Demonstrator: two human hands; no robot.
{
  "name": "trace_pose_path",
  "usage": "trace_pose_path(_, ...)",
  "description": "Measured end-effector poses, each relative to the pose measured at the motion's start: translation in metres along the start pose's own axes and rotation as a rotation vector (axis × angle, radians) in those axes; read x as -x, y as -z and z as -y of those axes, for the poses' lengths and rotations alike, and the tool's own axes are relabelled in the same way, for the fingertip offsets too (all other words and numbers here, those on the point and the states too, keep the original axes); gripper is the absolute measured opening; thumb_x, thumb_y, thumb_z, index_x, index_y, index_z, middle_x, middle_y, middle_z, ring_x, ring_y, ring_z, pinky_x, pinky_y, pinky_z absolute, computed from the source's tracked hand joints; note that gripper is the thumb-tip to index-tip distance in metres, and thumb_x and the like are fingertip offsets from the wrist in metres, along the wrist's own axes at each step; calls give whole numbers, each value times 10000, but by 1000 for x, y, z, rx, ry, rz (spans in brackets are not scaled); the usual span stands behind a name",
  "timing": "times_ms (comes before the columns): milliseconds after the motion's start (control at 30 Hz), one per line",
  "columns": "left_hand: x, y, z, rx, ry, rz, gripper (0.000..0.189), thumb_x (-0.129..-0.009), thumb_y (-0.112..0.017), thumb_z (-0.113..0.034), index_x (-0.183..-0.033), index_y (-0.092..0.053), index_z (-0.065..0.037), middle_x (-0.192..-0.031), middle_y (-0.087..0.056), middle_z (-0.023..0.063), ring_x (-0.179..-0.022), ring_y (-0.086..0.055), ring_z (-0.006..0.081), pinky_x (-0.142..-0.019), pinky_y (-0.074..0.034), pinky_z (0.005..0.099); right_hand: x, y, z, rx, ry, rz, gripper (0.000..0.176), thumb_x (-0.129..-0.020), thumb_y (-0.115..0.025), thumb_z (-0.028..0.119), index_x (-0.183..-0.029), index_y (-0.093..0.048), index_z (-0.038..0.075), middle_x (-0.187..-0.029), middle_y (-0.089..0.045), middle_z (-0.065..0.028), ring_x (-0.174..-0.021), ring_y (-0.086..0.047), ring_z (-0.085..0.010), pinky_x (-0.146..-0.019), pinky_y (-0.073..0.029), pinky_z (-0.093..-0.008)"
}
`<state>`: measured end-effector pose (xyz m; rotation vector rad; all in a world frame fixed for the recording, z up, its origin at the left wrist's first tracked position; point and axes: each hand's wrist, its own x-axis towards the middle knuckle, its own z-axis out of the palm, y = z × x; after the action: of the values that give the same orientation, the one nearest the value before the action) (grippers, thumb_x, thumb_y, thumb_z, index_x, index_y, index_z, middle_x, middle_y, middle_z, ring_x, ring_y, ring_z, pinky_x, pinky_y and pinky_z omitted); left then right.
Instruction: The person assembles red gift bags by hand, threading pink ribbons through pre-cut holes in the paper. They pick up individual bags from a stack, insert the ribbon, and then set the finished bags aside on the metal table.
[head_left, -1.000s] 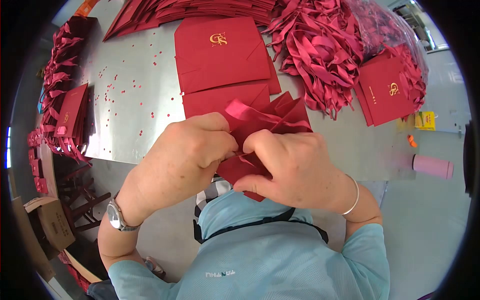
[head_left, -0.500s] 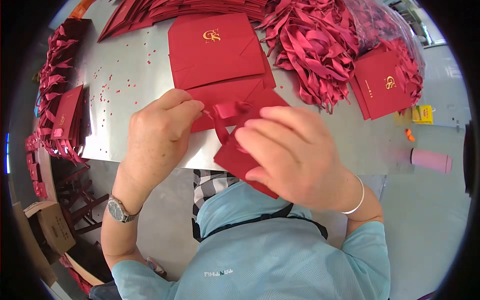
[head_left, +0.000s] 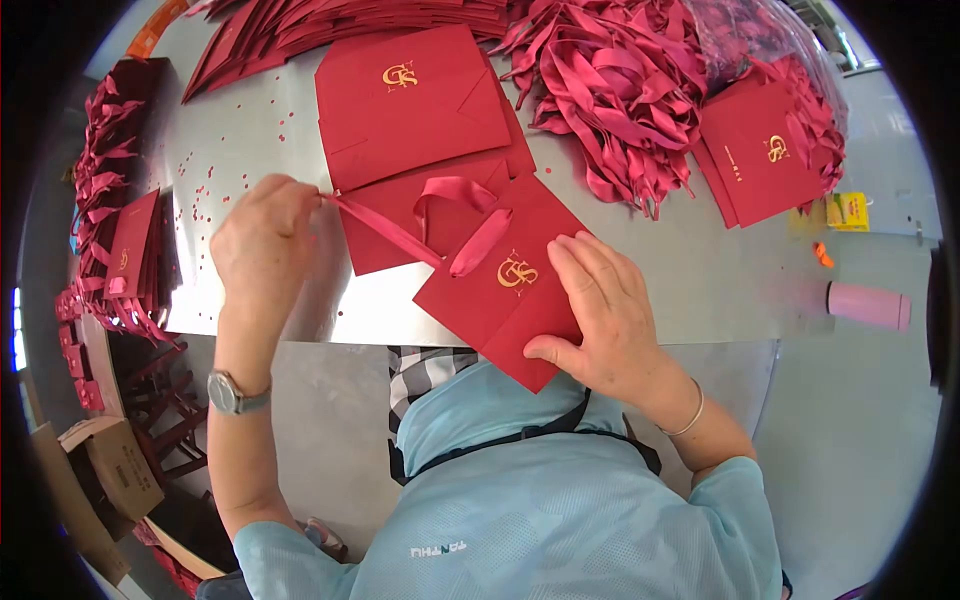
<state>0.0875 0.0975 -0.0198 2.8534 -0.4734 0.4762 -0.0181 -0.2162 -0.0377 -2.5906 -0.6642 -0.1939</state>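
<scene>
A small red bag (head_left: pixel 515 280) with a gold logo lies tilted at the table's front edge. My right hand (head_left: pixel 605 325) rests on its right side, thumb and fingers apart, pressing or holding it. From the bag's upper left a pink-red ribbon (head_left: pixel 385 228) runs to my left hand (head_left: pixel 262 240), whose fingers pinch its end. Another part of the ribbon loops up above the bag. Behind it lie flat red bags (head_left: pixel 415 110), overlapping, the top one with the same logo.
A ribbon heap (head_left: pixel 620 90) lies at the back right, beside more ribboned bags (head_left: pixel 765 150). Flat bags (head_left: pixel 390 20) line the back. Ribboned bags (head_left: pixel 133 245) stand left. A pink bottle (head_left: pixel 868 305) and yellow box (head_left: pixel 847 211) are far right.
My left hand has moved left, drawing the ribbon out long. My right hand now lies flatter on the bag, whose logo has come into view.
</scene>
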Motion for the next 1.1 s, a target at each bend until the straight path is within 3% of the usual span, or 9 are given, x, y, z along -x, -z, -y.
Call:
trace_pose_path(167,4,16,-12,209,143,-96,488,-805,-650,58,-1277,-593,-53,-1103,-645,148,-815,-638,245,-674,-523,330,1,-1,1,-16,-23,-21,832,-696,-777,446,-1330,-513,-25,-1330,-518,-197,-1265,-469,-373,-1046,-369,-476)
trace_pose_path(433,22,3,-102,374,-74,88,210,-799,-715,-67,-999,-677,-15,-878,-658,129,-774,-620,298,-666,-514,396,4,-1,3,6,-9,-51,791,-687,-780,415,-1308,-539,-10,-1311,-533,-191,-1272,-464,-361,-1052,-366,-483)
trace_pose_path(533,16,3,-108,416,6,179,150,-794,-715,-76,-917,-665,-7,-805,-634,129,-743,-623,290,-665,-511,379,6,-2,0,-7,7,-62,806,-700,-774,431,-1326,-522,-11,-1332,-515,-200,-1280,-453,-375,-1057,-360,-480)
trace_pose_path(633,11,26,-110,855,349,391,119,-756,-727,18,-823,-631,-1,-757,-612,64,-660,-583,155,-616,-477,286,11,3,-10,-75,-10,-320,892,-748,-775,467,-1411,-421,-13,-1425,-423,-234,-1279,-442,-420,-1069,-351,-475)
trace_pose_path(767,13,43,-103,945,238,300,168,-732,-737,66,-796,-596,-2,-741,-583,46,-655,-553,121,-589,-461,262,5,19,-8,-898,-258,-505,750,-800,-808,231,-1383,-435,-56,-1374,-497,-228,-1195,-548,-291,-991,-453,-386)
trace_pose_path(833,12,48,-105,850,61,121,177,-730,-742,66,-797,-594,-3,-744,-580,47,-652,-552,126,-583,-455,252,7,38,-21,-1272,-418,-60,483,-845,-750,103,-1258,-560,-59,-1213,-633,-169,-1047,-620,-178,-898,-500,-301)
trace_pose_path(867,13,46,-105,853,40,53,183,-726,-749,67,-795,-595,-5,-750,-579,48,-652,-552,132,-582,-451,247,4,45,-19,-1050,-286,-153,298,-834,-710,8,-1122,-648,-40,-1000,-710,-124,-836,-678,-158,-775,-533,-264)
trace_pose_path(1000,14,44,-92,780,110,-54,277,-735,-750,75,-964,-616,-2,-825,-602,32,-681,-546,89,-603,-450,229,-29,92,-1,-228,197,-429,312,-758,-746,3,-1059,-663,-14,-864,-698,-106,-683,-680,-246,-587,-539,-312)
trace_pose_path(1100,22,48,-81,1053,238,-104,298,-874,-670,29,-1162,-595,17,-1007,-621,37,-851,-586,83,-743,-480,208,-44,86,15,194,254,-586,345,-719,-756,42,-1051,-686,-18,-889,-710,-136,-739,-694,-259,-616,-529,-332)
